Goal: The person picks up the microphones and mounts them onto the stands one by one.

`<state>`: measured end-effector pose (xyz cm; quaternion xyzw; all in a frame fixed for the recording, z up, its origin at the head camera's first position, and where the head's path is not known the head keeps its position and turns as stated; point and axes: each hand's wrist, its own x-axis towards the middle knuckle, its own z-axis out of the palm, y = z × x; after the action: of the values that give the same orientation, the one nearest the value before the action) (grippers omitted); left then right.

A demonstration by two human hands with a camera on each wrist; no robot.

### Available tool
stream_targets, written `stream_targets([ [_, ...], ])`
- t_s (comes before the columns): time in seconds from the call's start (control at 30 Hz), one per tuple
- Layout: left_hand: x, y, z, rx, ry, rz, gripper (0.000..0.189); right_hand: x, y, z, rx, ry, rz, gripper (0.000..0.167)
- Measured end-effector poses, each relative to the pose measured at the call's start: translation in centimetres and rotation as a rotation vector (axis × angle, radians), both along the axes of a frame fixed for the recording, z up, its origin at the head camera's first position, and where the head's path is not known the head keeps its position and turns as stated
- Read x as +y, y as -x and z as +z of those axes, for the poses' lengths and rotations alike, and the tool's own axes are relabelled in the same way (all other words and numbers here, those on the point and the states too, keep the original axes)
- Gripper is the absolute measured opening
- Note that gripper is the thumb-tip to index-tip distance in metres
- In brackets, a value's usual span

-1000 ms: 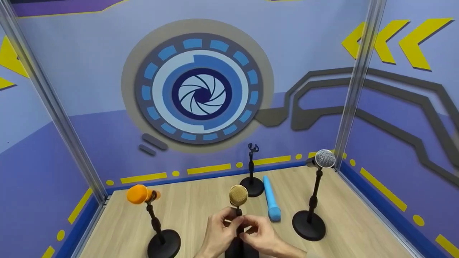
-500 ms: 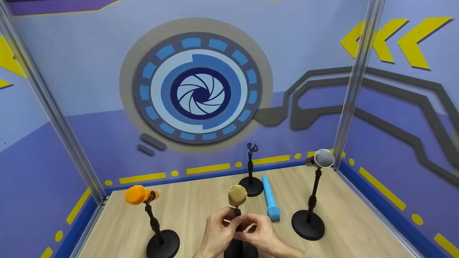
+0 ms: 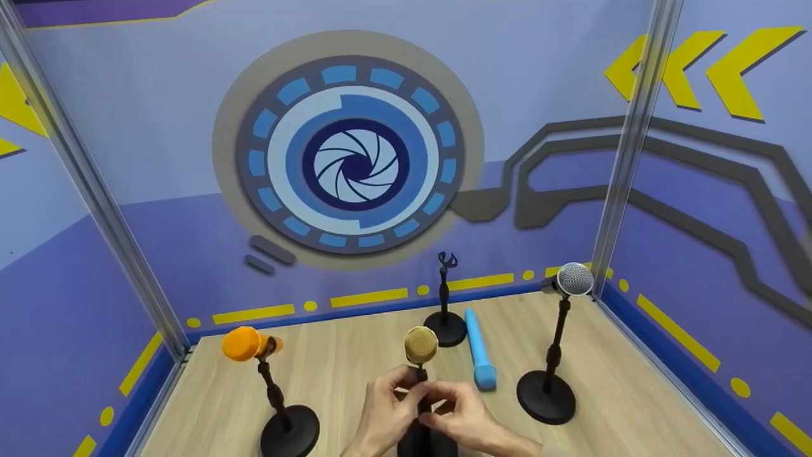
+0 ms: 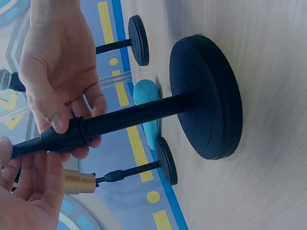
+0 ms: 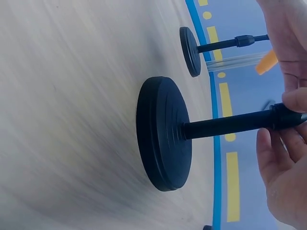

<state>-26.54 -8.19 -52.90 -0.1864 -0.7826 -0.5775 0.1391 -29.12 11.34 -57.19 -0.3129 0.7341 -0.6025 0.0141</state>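
Both hands are on the black desk stand (image 4: 129, 115) that bears a gold microphone (image 3: 420, 344) at the front middle of the table. My left hand (image 3: 388, 406) pinches the stem just under the microphone. Slightly lower, my right hand (image 3: 466, 416) holds the collar (image 4: 69, 134) of the stem between thumb and fingers. The stem rises upright from a round black base (image 5: 163, 134), partly hidden by the hands in the head view. In the left wrist view the gold handle shows behind the left fingers.
An orange microphone (image 3: 242, 344) sits on a stand at the left, a silver-headed one (image 3: 575, 279) on a stand at the right. Behind the hands are a stand with a bare clip (image 3: 444, 298) and a blue microphone (image 3: 480, 352) lying on the table. Printed panels enclose the table.
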Motion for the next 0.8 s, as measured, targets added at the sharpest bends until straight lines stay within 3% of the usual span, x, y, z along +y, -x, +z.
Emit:
stream_targets([
  [0.27, 0.05, 0.03, 0.08, 0.000, -0.001, -0.001, 0.005, -0.35, 0.03, 0.25, -0.037, -0.054, -0.124, 0.030],
  [0.57, 0.09, -0.04, 0.12, -0.001, -0.019, -0.007, 0.005, -0.16, 0.30, -0.02, -0.006, 0.008, 0.055, 0.035],
  [0.8, 0.06, -0.01, 0.23, -0.012, -0.016, -0.007, 0.009, 0.04, 0.26, 0.28, -0.011, -0.005, 0.013, 0.029],
])
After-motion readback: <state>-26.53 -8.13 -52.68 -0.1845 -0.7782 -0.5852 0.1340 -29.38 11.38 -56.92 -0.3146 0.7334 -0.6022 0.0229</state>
